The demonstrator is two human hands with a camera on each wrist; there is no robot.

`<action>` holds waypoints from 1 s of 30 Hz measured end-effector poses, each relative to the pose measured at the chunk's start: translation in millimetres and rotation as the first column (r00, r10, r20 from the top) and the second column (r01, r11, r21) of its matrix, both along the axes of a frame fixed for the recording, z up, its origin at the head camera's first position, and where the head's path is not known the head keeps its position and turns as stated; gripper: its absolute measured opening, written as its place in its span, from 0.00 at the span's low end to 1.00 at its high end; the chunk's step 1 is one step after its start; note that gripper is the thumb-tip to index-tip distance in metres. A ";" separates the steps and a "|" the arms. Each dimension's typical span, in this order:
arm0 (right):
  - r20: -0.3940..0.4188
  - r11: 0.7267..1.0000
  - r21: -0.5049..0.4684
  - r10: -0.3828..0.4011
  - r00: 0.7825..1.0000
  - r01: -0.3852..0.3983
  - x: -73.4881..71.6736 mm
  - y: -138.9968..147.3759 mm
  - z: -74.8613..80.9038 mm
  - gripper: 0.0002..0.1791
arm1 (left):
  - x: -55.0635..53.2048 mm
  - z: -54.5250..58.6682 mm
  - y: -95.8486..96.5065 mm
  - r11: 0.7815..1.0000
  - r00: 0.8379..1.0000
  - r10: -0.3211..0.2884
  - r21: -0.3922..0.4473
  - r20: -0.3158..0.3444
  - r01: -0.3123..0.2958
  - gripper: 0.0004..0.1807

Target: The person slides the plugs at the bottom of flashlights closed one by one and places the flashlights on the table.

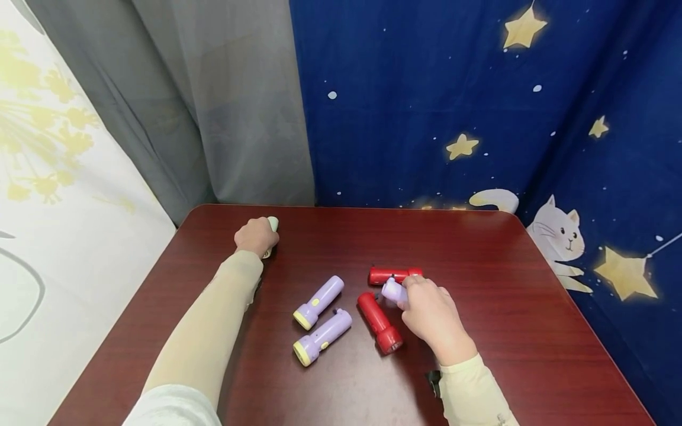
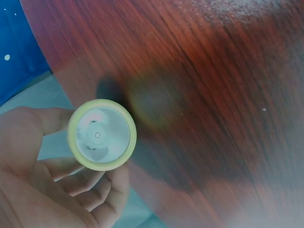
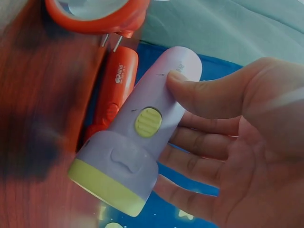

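Near the table's far left part, my left hand (image 1: 257,235) grips a flashlight whose pale green end (image 1: 273,223) sticks out past the fingers. In the left wrist view its round lens (image 2: 102,135) with a yellow rim faces the camera. Right of the middle, my right hand (image 1: 436,319) holds a purple flashlight (image 3: 147,111), thumb on its body and fingers behind. That flashlight has a yellow button (image 3: 148,122) and a yellow head rim. Just beside this hand lie two red flashlights, one crosswise (image 1: 391,276) behind it and one slanted (image 1: 379,322) to its left.
Two more purple flashlights, an upper one (image 1: 326,294) and a lower one (image 1: 331,329), lie side by side mid-table, yellow heads toward the lower left. The dark red table (image 1: 479,248) backs onto a grey curtain (image 1: 256,106) and a blue star-print curtain (image 1: 383,148).
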State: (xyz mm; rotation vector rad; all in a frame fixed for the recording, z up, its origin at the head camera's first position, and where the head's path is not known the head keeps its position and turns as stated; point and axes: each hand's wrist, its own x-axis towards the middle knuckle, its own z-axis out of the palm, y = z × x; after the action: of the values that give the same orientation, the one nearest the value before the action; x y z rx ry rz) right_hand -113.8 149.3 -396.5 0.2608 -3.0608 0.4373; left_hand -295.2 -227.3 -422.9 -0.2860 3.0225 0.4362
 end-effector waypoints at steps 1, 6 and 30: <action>-0.003 1.000 -0.006 -0.001 1.000 0.001 -0.4 0.1 0.8 0.16 | -0.5 0.1 0.1 1.000 1.000 0.001 0.000 -0.002 -0.001 0.11; 0.011 1.000 -0.030 0.000 1.000 0.000 0.0 -0.5 3.4 0.20 | -1.9 0.4 1.8 1.000 1.000 -0.006 -0.002 -0.002 0.006 0.11; -0.123 0.988 -0.154 -0.013 0.992 -0.006 5.8 -2.7 15.9 0.24 | 92.6 94.2 91.6 0.959 0.892 -0.279 -0.056 -0.355 0.277 0.25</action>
State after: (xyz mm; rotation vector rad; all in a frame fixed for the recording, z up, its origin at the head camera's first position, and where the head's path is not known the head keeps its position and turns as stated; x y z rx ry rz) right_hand -108.0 146.7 -380.6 0.2655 -2.8880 0.6288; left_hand -202.6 -135.8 -328.7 0.2594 3.3417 0.5052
